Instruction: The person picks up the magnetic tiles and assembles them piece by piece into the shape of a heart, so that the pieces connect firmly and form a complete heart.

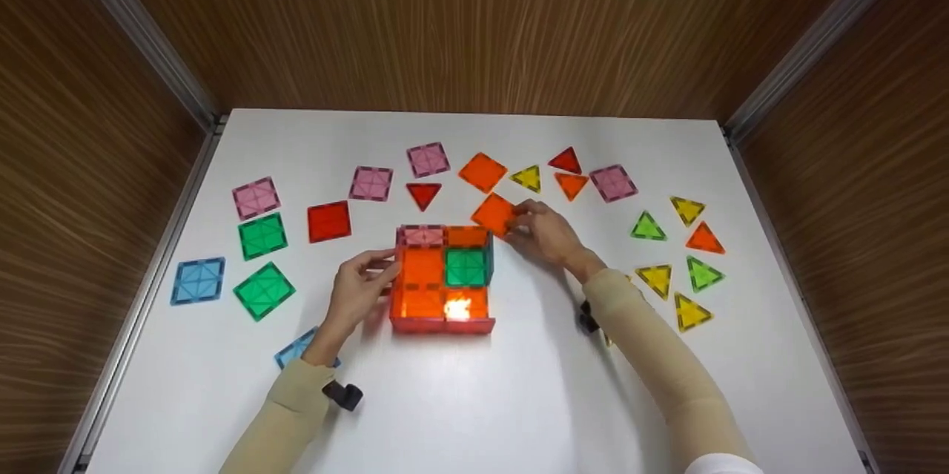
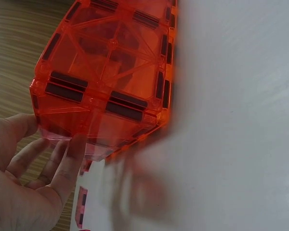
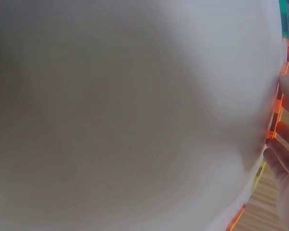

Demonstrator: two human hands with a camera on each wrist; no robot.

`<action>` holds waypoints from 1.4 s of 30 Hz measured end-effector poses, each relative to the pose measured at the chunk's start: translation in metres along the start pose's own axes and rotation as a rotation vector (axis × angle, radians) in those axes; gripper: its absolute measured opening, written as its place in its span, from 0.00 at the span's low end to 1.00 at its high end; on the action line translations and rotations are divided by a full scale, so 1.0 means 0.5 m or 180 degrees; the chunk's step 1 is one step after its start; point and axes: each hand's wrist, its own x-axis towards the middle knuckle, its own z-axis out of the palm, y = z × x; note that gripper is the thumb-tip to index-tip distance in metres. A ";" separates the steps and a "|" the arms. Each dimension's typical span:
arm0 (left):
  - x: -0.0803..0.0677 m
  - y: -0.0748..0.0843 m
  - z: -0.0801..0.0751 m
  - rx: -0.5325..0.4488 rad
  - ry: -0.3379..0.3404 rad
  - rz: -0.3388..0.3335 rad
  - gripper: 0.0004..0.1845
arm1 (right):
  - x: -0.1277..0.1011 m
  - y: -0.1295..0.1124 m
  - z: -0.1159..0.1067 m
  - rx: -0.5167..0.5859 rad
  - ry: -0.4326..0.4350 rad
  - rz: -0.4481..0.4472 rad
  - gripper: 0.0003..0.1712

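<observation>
A low open box of magnetic tiles (image 1: 443,277) stands mid-table, with orange walls and floor, one green floor tile (image 1: 465,267) and a pink back wall tile (image 1: 422,235). My left hand (image 1: 362,287) rests its fairly straight fingers against the box's left wall (image 2: 101,82); the left wrist view shows the fingertips (image 2: 74,144) touching that wall's edge. My right hand (image 1: 545,235) pinches an orange square tile (image 1: 495,214) just off the box's back right corner. In the blurred right wrist view only the fingers (image 3: 285,161) and the tile's edge (image 3: 275,118) show.
Loose tiles lie on the white table (image 1: 474,400): pink, green, blue and red squares on the left (image 1: 263,235), an orange square (image 1: 483,172) and triangles behind the box, and several triangles on the right (image 1: 678,266). Wooden walls enclose three sides.
</observation>
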 end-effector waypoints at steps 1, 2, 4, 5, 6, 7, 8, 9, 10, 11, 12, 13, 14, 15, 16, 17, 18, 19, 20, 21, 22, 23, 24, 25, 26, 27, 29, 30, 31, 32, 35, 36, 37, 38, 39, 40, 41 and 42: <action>0.001 0.000 0.000 -0.0010 0.0002 0.0001 0.20 | -0.007 0.004 -0.003 0.0008 -0.0002 0.0014 0.16; 0.001 0.000 0.000 -0.0016 0.0006 0.0005 0.20 | -0.014 0.008 -0.006 0.0025 -0.0004 0.0035 0.16; 0.002 0.000 0.001 -0.0003 0.0011 -0.0005 0.20 | -0.028 0.016 -0.012 0.0033 -0.0010 0.0069 0.16; 0.003 0.000 0.002 0.0009 0.0011 -0.0015 0.20 | -0.035 0.020 -0.015 0.0037 -0.0019 0.0083 0.16; 0.003 0.000 0.002 0.0026 0.0014 -0.0032 0.20 | -0.042 0.023 -0.018 0.0036 -0.0033 0.0110 0.16; 0.003 0.000 0.002 0.0039 0.0014 -0.0045 0.20 | -0.048 0.025 -0.021 0.0039 -0.0051 0.0141 0.16; 0.003 0.000 0.002 0.0052 0.0014 -0.0053 0.20 | -0.054 0.026 -0.024 0.0040 -0.0069 0.0172 0.16; 0.003 0.000 0.002 0.0051 0.0012 -0.0054 0.20 | -0.058 0.026 -0.027 0.0027 -0.0083 0.0187 0.17; 0.003 0.000 0.001 0.0046 0.0013 -0.0051 0.20 | -0.062 0.025 -0.031 0.0013 -0.0095 0.0202 0.17; 0.003 -0.001 0.000 0.0031 0.0018 -0.0039 0.20 | -0.063 0.023 -0.033 0.0012 -0.0102 0.0216 0.18; 0.003 -0.001 -0.001 0.0010 0.0025 -0.0008 0.20 | -0.064 0.020 -0.036 0.0000 -0.0101 0.0227 0.19; 0.002 -0.002 -0.002 -0.0018 0.0031 0.0014 0.20 | -0.062 0.017 -0.037 -0.0007 -0.0095 0.0224 0.21; 0.002 -0.003 -0.003 -0.0037 0.0037 0.0025 0.19 | -0.059 0.013 -0.037 -0.0031 -0.0088 0.0214 0.23; 0.001 -0.004 -0.003 -0.0053 0.0042 0.0038 0.19 | -0.055 0.008 -0.036 -0.0047 -0.0080 0.0210 0.25; 0.001 -0.005 -0.004 -0.0061 0.0045 0.0046 0.19 | -0.050 0.002 -0.035 -0.0063 -0.0074 0.0226 0.28; 0.000 -0.005 -0.004 -0.0072 0.0047 0.0049 0.19 | -0.044 -0.003 -0.032 -0.0087 -0.0077 0.0250 0.31; 0.000 -0.005 -0.004 -0.0070 0.0044 0.0047 0.20 | -0.038 -0.008 -0.029 -0.0125 -0.0088 0.0287 0.34; -0.001 -0.005 -0.004 -0.0065 0.0039 0.0027 0.19 | -0.032 -0.014 -0.026 -0.0169 -0.0111 0.0335 0.36; -0.001 -0.005 -0.003 -0.0050 0.0033 0.0011 0.20 | -0.026 -0.020 -0.023 -0.0218 -0.0137 0.0398 0.38; -0.001 -0.004 -0.003 -0.0041 0.0028 0.0000 0.20 | -0.021 -0.026 -0.020 -0.0254 -0.0156 0.0462 0.39; -0.001 -0.003 -0.003 -0.0037 0.0023 -0.0015 0.20 | -0.016 -0.031 -0.018 -0.0294 -0.0162 0.0507 0.38; -0.001 -0.003 -0.002 -0.0033 0.0021 -0.0028 0.20 | -0.013 -0.035 -0.017 -0.0335 -0.0173 0.0547 0.38; -0.001 -0.003 -0.002 -0.0028 0.0015 -0.0034 0.20 | -0.012 -0.039 -0.017 -0.0367 -0.0179 0.0575 0.37; -0.001 -0.002 -0.002 -0.0031 0.0008 -0.0034 0.20 | -0.013 -0.042 -0.017 -0.0389 -0.0179 0.0584 0.36; -0.001 -0.002 -0.001 -0.0031 0.0002 -0.0040 0.20 | -0.015 -0.045 -0.018 -0.0414 -0.0176 0.0580 0.35; -0.001 -0.002 -0.001 -0.0031 0.0000 -0.0045 0.20 | -0.020 -0.047 -0.019 -0.0427 -0.0178 0.0576 0.34; -0.001 -0.002 0.000 -0.0025 0.0005 -0.0059 0.20 | -0.039 -0.051 -0.021 -0.0428 -0.0205 0.0585 0.34; -0.002 -0.002 0.001 -0.0019 0.0008 -0.0070 0.20 | -0.052 -0.053 -0.022 -0.0397 -0.0217 0.0600 0.35; -0.002 -0.002 0.001 -0.0008 0.0011 -0.0085 0.20 | -0.065 -0.055 -0.023 -0.0353 -0.0222 0.0628 0.35; -0.002 -0.002 0.002 0.0005 0.0017 -0.0102 0.20 | -0.080 -0.058 -0.023 -0.0272 -0.0226 0.0682 0.36; 0.000 -0.001 0.004 0.0016 0.0024 -0.0111 0.20 | -0.126 -0.072 -0.026 0.0163 -0.0173 0.0902 0.35; 0.001 0.000 0.005 0.0017 0.0019 -0.0109 0.20 | -0.141 -0.078 -0.028 0.0371 -0.0152 0.0990 0.35; 0.002 0.000 0.006 0.0009 0.0012 -0.0098 0.20 | -0.155 -0.085 -0.028 0.0613 -0.0131 0.1088 0.34; 0.002 0.001 0.006 0.0000 0.0010 -0.0092 0.20 | -0.169 -0.092 -0.028 0.0875 -0.0118 0.1184 0.33; 0.003 0.001 0.007 -0.0012 0.0005 -0.0083 0.20 | -0.180 -0.099 -0.028 0.1147 -0.0104 0.1264 0.31; 0.003 0.002 0.007 -0.0022 -0.0002 -0.0080 0.20 | -0.191 -0.106 -0.026 0.1450 -0.0107 0.1340 0.30; 0.003 0.002 0.006 -0.0032 -0.0002 -0.0076 0.20 | -0.200 -0.113 -0.024 0.1757 -0.0114 0.1390 0.29; 0.002 0.002 0.006 -0.0029 0.0007 -0.0069 0.20 | -0.207 -0.120 -0.021 0.2029 -0.0136 0.1429 0.29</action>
